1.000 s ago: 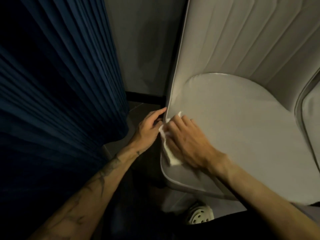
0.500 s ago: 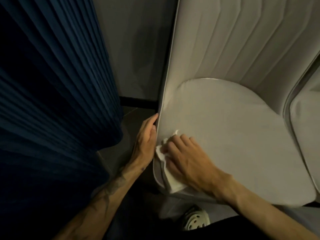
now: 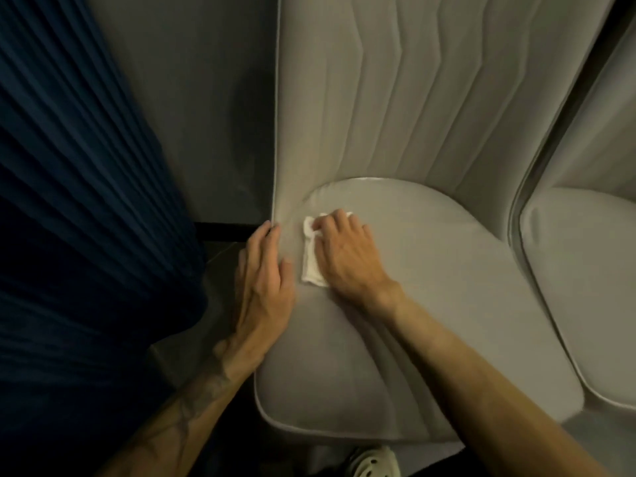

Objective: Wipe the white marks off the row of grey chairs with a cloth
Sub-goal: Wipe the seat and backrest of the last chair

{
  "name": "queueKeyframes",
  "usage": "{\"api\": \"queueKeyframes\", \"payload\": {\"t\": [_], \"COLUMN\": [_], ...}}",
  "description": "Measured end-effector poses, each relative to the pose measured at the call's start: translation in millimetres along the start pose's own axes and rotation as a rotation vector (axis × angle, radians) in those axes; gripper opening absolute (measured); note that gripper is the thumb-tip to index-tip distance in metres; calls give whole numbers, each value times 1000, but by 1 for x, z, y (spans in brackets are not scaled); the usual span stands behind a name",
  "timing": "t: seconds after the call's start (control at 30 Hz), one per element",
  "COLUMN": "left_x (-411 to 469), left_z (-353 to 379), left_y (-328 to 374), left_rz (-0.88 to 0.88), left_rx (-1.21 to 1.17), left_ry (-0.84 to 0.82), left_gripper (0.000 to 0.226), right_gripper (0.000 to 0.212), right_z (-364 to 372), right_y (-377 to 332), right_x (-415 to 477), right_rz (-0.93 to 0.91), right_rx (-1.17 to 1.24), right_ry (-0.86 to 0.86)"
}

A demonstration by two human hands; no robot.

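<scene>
Your right hand (image 3: 347,259) lies flat on the cloth (image 3: 311,256), fingers spread loosely, pressing it down on the seat (image 3: 430,304) of the chair (image 3: 395,115) at the centre of the frame. The cloth is a small white folded pad; its left strip and a bit of its top edge show past your fingers, the rest is under your palm. It sits at the back left part of the seat, near the seam where the seat meets the ribbed backrest.

Your left hand (image 3: 263,284) holds nothing. It lies open and flat along the left edge of the chair, fingers together and pointing toward the top of the frame, thumb resting on the seat just beside the cloth but apart from it. The fingertips reach the pale piping at the foot of the backrest's edge. A dark tattoo shows on that forearm at lower centre-left.

A second chair (image 3: 585,270) stands at the right edge of the frame, its seat just beside the first. A pleated dark blue curtain (image 3: 86,218) fills the left side, with a grey wall (image 3: 213,115) between it and the chair. At the bottom centre a pale shoe (image 3: 371,463) with holes peeks out below the seat.
</scene>
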State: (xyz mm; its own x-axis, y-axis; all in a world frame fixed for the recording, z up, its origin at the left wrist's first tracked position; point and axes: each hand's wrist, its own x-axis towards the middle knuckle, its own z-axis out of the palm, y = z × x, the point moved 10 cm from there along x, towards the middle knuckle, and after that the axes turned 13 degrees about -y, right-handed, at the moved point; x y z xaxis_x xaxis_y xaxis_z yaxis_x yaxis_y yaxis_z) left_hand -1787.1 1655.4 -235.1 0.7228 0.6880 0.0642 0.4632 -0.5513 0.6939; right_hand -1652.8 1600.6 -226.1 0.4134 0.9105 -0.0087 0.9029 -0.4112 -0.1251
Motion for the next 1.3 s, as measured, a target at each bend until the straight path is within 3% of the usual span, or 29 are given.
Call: {"api": "queueKeyframes", "payload": {"t": [0.13,0.2,0.27,0.33,0.4,0.53,0.73,0.87,0.93,1.0,1.07,1.13,1.3], "left_x": [23,30,31,30,31,32,32,33,31,30,31,33,34], "left_z": [9,12,14,15,17,16,18,17,17,15,16,18,21], "left_y": [21,25,27,27,27,23,25,21,20,20,21,22,20], "left_rz": [71,88,84,81,85,97,97,84,92,102,110,104,79], "left_rx": [248,302,305,290,272,240,192,175,161,153,162,177,164], "left_ry": [-78,-62,-19,20,35,49,76,69,68,77,86,84,45], "left_gripper": [50,46,45,42,40,34,37,35,36,36,36,34,36], "right_gripper": [28,29,30,31,33,35,34,34,33,30,30,31,32], "right_z": [-14,-30,-41,-40,-36,-35,-16,-7,-14,-26,-26,-22,-2], "right_y": [128,188,224,229,219,179,178,144,141,162,191,190,91], "right_x": [-4,-29,-52,-49,-21,36,57,82,74,57,46,52,84], "right_rz": [339,565,775,865,836,516,670,382,233,306,492,558,252], "right_rx": [-17,-29,-42,-39,-31,-43,-40,-139,-135,-90,-45,-23,52], "right_ry": [-29,49,129,143,125,124,56,-15,30,110,118,105,71]}}
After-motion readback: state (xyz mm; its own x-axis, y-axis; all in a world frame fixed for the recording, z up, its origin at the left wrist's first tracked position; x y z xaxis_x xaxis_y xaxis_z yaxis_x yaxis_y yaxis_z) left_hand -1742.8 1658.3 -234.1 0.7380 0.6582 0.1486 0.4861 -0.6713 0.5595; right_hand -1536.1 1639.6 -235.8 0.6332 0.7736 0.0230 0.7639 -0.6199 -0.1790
